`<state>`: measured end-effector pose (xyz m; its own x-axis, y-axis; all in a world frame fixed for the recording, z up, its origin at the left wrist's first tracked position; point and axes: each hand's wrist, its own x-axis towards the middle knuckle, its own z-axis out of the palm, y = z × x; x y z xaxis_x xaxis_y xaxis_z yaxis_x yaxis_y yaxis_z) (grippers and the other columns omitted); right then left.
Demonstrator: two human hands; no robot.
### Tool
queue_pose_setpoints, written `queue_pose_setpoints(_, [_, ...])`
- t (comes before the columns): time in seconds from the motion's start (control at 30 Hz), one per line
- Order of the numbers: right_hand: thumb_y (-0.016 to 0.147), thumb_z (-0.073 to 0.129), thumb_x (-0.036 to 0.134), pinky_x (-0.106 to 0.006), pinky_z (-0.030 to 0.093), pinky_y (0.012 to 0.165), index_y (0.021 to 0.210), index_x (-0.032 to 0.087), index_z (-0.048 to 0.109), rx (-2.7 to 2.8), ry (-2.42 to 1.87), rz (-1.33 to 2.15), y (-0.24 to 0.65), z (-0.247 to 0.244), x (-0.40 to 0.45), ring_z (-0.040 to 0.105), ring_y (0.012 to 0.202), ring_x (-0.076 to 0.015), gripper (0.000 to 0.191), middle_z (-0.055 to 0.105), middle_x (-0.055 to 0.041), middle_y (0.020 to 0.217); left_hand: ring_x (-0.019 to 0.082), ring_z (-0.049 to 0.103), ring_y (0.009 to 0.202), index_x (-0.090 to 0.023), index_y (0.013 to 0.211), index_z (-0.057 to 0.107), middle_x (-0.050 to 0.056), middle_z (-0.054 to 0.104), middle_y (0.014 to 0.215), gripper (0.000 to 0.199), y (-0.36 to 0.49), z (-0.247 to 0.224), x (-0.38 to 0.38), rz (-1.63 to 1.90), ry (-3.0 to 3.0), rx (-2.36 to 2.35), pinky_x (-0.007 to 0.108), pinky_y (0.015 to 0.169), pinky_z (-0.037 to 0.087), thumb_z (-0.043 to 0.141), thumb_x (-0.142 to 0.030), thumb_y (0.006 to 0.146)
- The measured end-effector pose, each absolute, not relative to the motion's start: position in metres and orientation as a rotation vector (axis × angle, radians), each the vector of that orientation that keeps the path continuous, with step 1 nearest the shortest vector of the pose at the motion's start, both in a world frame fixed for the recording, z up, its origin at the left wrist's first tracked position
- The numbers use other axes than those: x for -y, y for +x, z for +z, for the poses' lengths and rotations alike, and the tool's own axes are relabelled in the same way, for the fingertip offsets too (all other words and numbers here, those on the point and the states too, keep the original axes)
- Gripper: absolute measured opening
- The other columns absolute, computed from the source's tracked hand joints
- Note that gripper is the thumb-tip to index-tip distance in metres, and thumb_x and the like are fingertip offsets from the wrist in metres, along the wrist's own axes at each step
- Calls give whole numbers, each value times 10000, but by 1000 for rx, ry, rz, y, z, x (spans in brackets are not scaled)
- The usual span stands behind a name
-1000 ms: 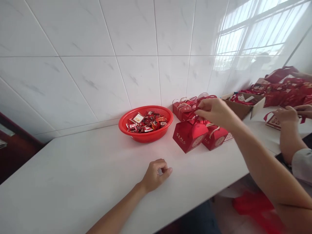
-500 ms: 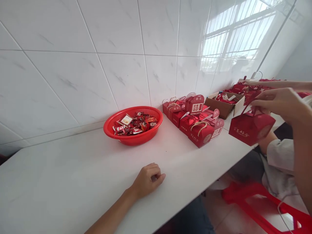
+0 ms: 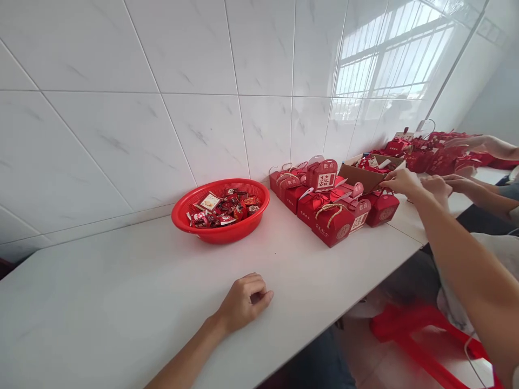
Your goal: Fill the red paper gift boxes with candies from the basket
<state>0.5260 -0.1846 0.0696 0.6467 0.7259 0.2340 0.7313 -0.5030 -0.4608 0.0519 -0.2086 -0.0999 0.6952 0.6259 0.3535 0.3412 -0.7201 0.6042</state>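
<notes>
My left hand (image 3: 245, 300) rests on the white table, its fingers loosely curled with nothing in them. Stretched out to the right, my right hand (image 3: 401, 182) grips the cord handle of a red gift box (image 3: 382, 208). That box sits low at the table, beside a group of red gift boxes (image 3: 330, 216) with cord handles and printed tags. One smaller box (image 3: 323, 174) with a white label stands on top of this group. A red plastic basket (image 3: 219, 235) of wrapped sweets (image 3: 227, 208) stands beyond my left hand.
Behind my right hand is an open cardboard box (image 3: 359, 176) with red packets in it. A co-worker's hands (image 3: 466, 183) are busy at the far right, near a pile of red boxes and bags (image 3: 433, 154). A red plastic stool (image 3: 417, 340) stands below the table edge.
My right hand has carried the red gift box left and away from me, down beside the grouped boxes. My left hand has stayed put. The co-worker's hands have shifted.
</notes>
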Motion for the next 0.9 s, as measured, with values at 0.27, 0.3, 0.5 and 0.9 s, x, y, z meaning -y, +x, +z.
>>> queue_pose_setpoints(0.27, [794,609,346,-334,353,622,814,-165,707,1125,-2199,-17,530,56,161,603,621,-77,520,717,-263,799,119,432,602,-192,596,376,-16,464,585,325,52,-100,210,753,2390,-750,229,559,364,522,-223,885])
queue_pose_setpoints(0.3, [793,610,349,-340,353,627,806,-154,710,1119,-2193,-27,529,55,160,614,644,-91,514,719,-264,809,119,432,605,-192,597,377,-16,464,586,324,52,-100,210,751,2386,-750,229,561,364,524,-222,884])
queue_pose_setpoints(0.5, [764,679,297,-373,358,678,825,-66,718,1139,-2175,-108,513,61,164,650,829,-191,370,727,-292,931,120,439,610,-190,593,396,-14,471,592,322,52,-101,210,745,2372,-755,231,563,364,529,-222,884])
queue_pose_setpoints(0.9, [909,606,237,-252,504,708,959,147,701,2193,-1095,418,325,41,214,670,778,-149,140,740,-72,902,120,421,595,-197,585,390,-27,445,563,315,54,-101,211,780,2359,-757,248,594,376,544,-232,858])
